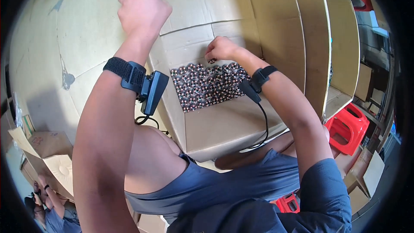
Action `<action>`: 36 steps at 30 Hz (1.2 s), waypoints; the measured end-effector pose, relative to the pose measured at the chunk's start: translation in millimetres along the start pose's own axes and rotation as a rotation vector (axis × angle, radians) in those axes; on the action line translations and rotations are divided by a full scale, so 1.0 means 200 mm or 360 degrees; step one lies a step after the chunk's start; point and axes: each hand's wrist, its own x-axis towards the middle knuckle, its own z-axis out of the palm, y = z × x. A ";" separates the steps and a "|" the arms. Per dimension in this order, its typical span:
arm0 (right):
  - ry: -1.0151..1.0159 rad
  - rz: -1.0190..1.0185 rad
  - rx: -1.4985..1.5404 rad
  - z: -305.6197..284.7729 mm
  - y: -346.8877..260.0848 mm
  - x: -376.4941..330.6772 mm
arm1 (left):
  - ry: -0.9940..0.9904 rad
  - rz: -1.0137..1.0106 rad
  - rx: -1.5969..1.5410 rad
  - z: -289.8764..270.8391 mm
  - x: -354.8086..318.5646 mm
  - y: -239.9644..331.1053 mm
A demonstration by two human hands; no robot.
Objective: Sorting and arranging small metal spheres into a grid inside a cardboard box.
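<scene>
Room, head view: red plastic stools (361,130) at right, smaller cartons (51,144) at left, another person (64,224) at the lower left edge.
Surface: an open cardboard box (228,129) before the person's knees, its tan walls creased; beside it, a broad, scuffed cardboard face (95,30).
Pieces: round, shiny, coppery and dark pieces (202,87), packed in rows inside the box.
Left hand (144,6): fingers curled by the box's upper left edge; cannot tell whether they grip it.
Right hand (222,48): fingertips bunched at a piece along the far row; whether grasped, cannot tell.
Wrists: black fabric straps (116,70) bearing dark plastic devices (154,92).
</scene>
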 end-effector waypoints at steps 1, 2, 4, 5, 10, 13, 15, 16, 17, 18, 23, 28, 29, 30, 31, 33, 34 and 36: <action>-0.0054 0.0043 -0.0044 0.03 0.00 0.02 | 0.0037 -0.0006 -0.0008 0.00 0.00 0.00; -0.0105 0.0089 -0.0087 0.06 0.00 0.04 | 0.0074 -0.0010 -0.0018 -0.01 -0.01 0.00; -0.0049 0.0056 -0.0148 0.10 -0.01 0.05 | -0.0010 -0.0030 0.0031 -0.04 -0.01 0.02; 0.0016 0.0025 -0.0213 0.12 -0.03 0.05 | -0.0087 -0.0048 0.0075 -0.05 -0.01 0.02; 0.0205 0.0110 -0.0332 0.16 -0.08 0.07 | -0.0101 -0.0064 0.0106 -0.08 -0.01 0.04; 0.0184 0.0160 -0.0353 0.17 -0.06 0.07 | -0.0136 -0.0085 0.0085 -0.10 -0.02 0.06; 0.0165 0.0165 -0.0334 0.16 -0.06 0.04 | -0.0144 -0.0087 0.0062 -0.08 -0.01 0.06; 0.0236 0.0129 -0.0373 0.11 -0.07 0.00 | -0.0107 -0.0065 0.0036 -0.03 -0.01 0.04; 0.0307 0.0090 -0.0409 0.06 -0.10 -0.06 | -0.0068 -0.0040 0.0015 -0.01 -0.01 0.03; 0.0429 -0.0026 -0.0340 -0.02 -0.14 -0.13 | -0.0070 -0.0030 0.0011 -0.01 0.00 0.03; 0.1276 -0.0276 0.0273 -0.70 -0.24 -0.77 | -0.0133 -0.0093 0.0071 -0.08 0.00 0.03; 0.1738 0.0407 -0.0053 -1.25 0.47 -1.25 | -0.0202 -0.0095 0.0034 -0.08 -0.01 0.05; 0.1637 0.0645 -0.0300 -1.22 0.62 -1.29 | -0.0168 -0.0086 0.0067 -0.07 -0.01 0.04; 0.1524 0.0894 -0.0536 -1.18 0.78 -1.33 | -0.0133 -0.0059 0.0072 -0.05 -0.01 0.05; 0.1131 0.1093 -0.0657 -1.15 0.97 -1.40 | -0.0095 -0.0031 0.0077 -0.02 -0.01 0.06; 0.0648 0.1356 -0.0827 -0.97 1.20 -1.41 | -0.0073 -0.0051 0.0119 -0.05 -0.01 0.06; 0.0463 0.1424 -0.0900 -0.90 1.27 -1.43 | -0.0057 -0.0033 0.0088 -0.06 -0.01 0.06; 0.0328 0.1528 -0.0824 -0.81 1.30 -1.46 | -0.0138 -0.0060 0.0102 -0.08 -0.01 0.06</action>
